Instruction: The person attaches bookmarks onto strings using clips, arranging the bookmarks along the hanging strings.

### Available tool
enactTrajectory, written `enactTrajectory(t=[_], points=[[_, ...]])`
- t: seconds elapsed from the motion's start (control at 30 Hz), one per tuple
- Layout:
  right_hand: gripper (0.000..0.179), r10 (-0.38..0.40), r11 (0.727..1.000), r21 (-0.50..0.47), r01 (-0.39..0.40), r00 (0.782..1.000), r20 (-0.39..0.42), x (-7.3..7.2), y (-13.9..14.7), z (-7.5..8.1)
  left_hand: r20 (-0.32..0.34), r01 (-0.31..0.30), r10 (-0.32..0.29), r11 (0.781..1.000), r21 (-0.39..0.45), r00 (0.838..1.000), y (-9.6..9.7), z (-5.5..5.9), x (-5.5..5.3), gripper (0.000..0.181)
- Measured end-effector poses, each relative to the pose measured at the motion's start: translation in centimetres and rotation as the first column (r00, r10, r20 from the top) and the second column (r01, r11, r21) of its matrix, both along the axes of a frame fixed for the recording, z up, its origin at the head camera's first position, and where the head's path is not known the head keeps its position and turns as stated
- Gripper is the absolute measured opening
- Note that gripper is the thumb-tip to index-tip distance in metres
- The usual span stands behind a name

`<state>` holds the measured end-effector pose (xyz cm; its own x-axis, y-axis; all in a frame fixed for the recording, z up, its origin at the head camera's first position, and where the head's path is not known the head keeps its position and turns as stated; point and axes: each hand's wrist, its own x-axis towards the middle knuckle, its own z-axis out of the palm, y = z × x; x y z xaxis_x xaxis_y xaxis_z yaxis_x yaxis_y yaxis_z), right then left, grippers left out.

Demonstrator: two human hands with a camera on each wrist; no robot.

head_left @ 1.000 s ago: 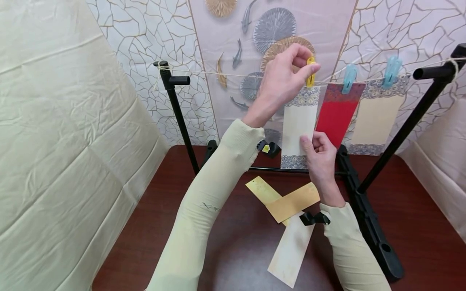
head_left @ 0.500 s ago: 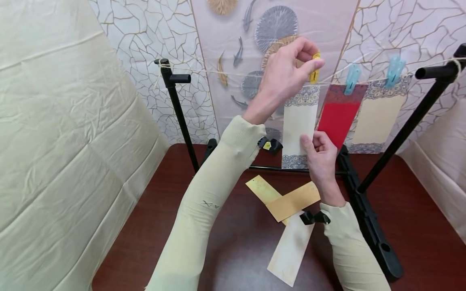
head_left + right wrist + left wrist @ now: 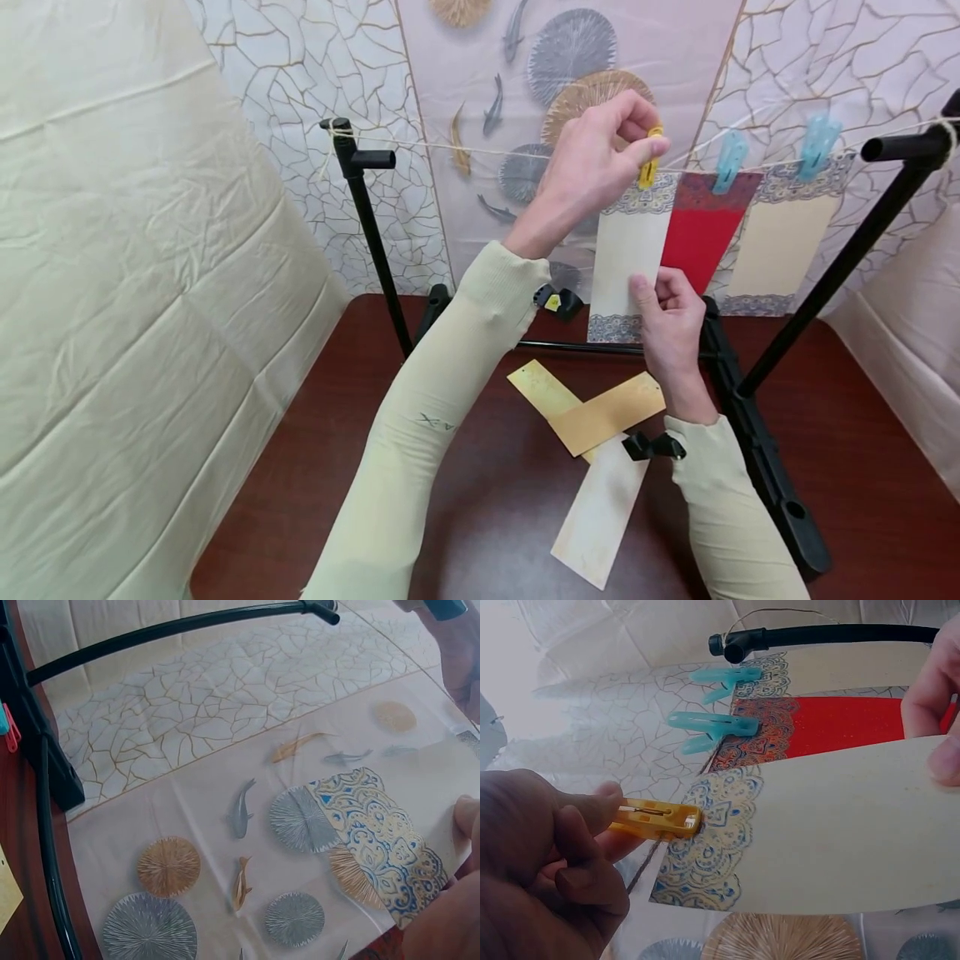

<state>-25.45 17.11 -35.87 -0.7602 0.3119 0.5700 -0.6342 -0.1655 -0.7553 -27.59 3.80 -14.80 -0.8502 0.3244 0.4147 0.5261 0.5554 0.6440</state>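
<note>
My left hand [image 3: 596,171] pinches a yellow clothespin [image 3: 656,817] between thumb and fingers. The clothespin's tip is over the patterned top edge of a cream paper card [image 3: 630,258], right at the string [image 3: 450,148]. Lower down, my right hand [image 3: 672,321] holds that card by its right side, thumb on the front. Blue lace-like bands decorate both ends of the card, the lower one large in the right wrist view. To its right hang a red card [image 3: 705,233] and a beige card [image 3: 786,246], each under a light blue clothespin [image 3: 730,162].
A black stand's left post [image 3: 371,233] and right post [image 3: 832,275] carry the string. On the brown table [image 3: 315,500] lie a yellow card [image 3: 542,387], an orange-tan card [image 3: 607,414] and a whitish card [image 3: 600,521], overlapping. A patterned cloth [image 3: 480,75] hangs behind.
The cream card and both hands have shifted slightly right, closer to the red card. The yellow clothespin has come down over the card's top edge.
</note>
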Motion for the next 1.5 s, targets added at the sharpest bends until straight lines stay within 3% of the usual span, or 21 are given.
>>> enactTrajectory(t=[0.4,0.73,0.93,1.27,1.4,1.5], points=[[0.014,0.004,0.997,-0.078,-0.008,0.999,-0.050,-0.6,-0.4,0.0,0.007,-0.007,0.007,1.000,-0.028,1.000,0.1,-0.1,-0.3,0.024],[0.015,0.011,0.993,-0.121,-0.012,1.000,-0.009,-1.1,-0.2,-0.8,0.153,0.067,-0.057,0.996,-0.059,0.987,-0.1,-0.5,-0.4,0.037],[0.021,0.024,0.995,-0.102,-0.018,0.998,0.056,-0.6,-0.1,-1.2,0.159,0.063,-0.054,0.996,-0.056,0.986,-0.1,-0.9,-0.4,0.040],[0.007,-0.052,0.994,-0.091,0.064,0.990,0.131,0.3,0.3,-3.0,0.161,0.065,-0.060,0.997,-0.030,0.985,-1.1,-1.1,-0.5,0.043],[0.018,-0.010,0.995,-0.093,0.022,0.992,0.129,0.8,1.1,-4.1,0.155,0.068,-0.065,0.998,-0.011,0.986,-1.8,-1.3,-0.4,0.040],[0.027,0.028,0.996,-0.084,-0.017,0.992,0.124,1.0,1.6,-4.8,0.108,0.058,-0.059,0.998,0.005,0.992,-2.4,-1.5,-0.3,0.033]])
